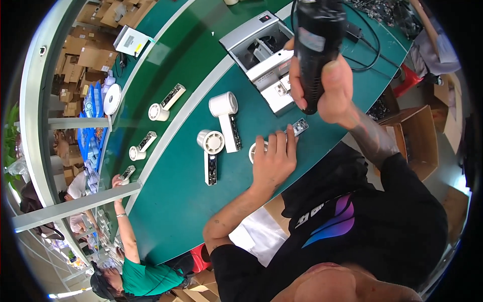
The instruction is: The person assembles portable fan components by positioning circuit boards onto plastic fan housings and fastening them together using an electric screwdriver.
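My right hand is wrapped round a black electric screwdriver, raised close to the camera with its narrow end pointing down. The tip cannot be made out. On the green table my left hand lies over a white handheld fan, fingers curled on its body. The fan's exposed circuit board sticks out beyond the fingers, and much of its round head is hidden under them. Left of this hand lie two more white handheld fans, one nearer and one farther, with boards showing in their handles.
A grey screw feeder machine stands at the far side, with a black cable to its right. Along the left runs a green conveyor bearing several fans. A co-worker in green reaches onto it. Cardboard boxes stand right.
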Demonstrator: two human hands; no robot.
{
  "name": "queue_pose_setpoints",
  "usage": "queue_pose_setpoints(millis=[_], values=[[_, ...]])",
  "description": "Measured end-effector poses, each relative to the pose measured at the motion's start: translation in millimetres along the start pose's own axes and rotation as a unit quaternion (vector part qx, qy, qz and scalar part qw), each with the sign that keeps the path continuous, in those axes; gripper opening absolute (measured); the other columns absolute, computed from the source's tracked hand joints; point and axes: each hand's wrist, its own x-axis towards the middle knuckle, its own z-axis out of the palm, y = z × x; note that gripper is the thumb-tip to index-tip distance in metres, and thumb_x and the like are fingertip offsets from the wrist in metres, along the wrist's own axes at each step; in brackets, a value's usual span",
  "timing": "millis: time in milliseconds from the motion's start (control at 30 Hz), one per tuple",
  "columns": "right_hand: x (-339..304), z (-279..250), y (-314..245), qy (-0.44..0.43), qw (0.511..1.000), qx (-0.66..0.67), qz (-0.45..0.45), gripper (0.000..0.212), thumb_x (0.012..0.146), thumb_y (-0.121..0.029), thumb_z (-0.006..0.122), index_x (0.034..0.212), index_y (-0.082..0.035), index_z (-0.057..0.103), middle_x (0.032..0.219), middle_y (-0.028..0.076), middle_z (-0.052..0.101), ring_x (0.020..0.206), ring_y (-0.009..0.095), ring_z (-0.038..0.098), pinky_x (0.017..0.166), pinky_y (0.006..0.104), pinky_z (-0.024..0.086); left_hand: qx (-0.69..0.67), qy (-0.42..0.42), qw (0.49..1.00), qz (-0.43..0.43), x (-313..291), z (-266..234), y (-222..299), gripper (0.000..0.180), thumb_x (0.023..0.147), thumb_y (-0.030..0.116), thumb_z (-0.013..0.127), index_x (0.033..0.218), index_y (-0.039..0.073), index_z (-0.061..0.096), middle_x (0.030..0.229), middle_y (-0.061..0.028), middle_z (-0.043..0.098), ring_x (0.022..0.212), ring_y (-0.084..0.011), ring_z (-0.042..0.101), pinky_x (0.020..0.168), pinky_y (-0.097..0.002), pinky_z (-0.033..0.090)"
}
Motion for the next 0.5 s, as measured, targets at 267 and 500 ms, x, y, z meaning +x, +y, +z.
queue_pose_setpoints(millis=[267, 500], values=[[-3.0, -0.3, 2.0, 0.016, 1.000, 0.005, -0.003, 0.060, 0.106, -0.054, 0.042, 0.122, 0.003, 0.048, 0.070, 0.008, 0.057, 0.051, 0.008, 0.050, 0.047, 0.0235, 0.039, 0.037, -0.004, 0.998, 0.043, 0.0, 2.7, 4.4, 0.033, 0.093, 0.017, 0.068, 0.115, -0.008, 0.070, 0.095, -0.0156, 0.065, 0.087, -0.0263, 0.064, 0.082, -0.0384, 0.054], [-8.1, -2.8, 10.2, -0.008, 1.000, 0.015, 0.001, 0.060, 0.106, -0.054, 0.043, 0.122, 0.003, 0.048, 0.071, 0.008, 0.058, 0.052, 0.008, 0.050, 0.048, 0.0237, 0.040, 0.034, 0.006, 0.998, 0.043, -0.8, 5.2, 5.5, 0.033, 0.093, 0.017, 0.068, 0.114, -0.009, 0.069, 0.095, -0.0164, 0.065, 0.087, -0.0268, 0.064, 0.082, -0.0389, 0.054]])
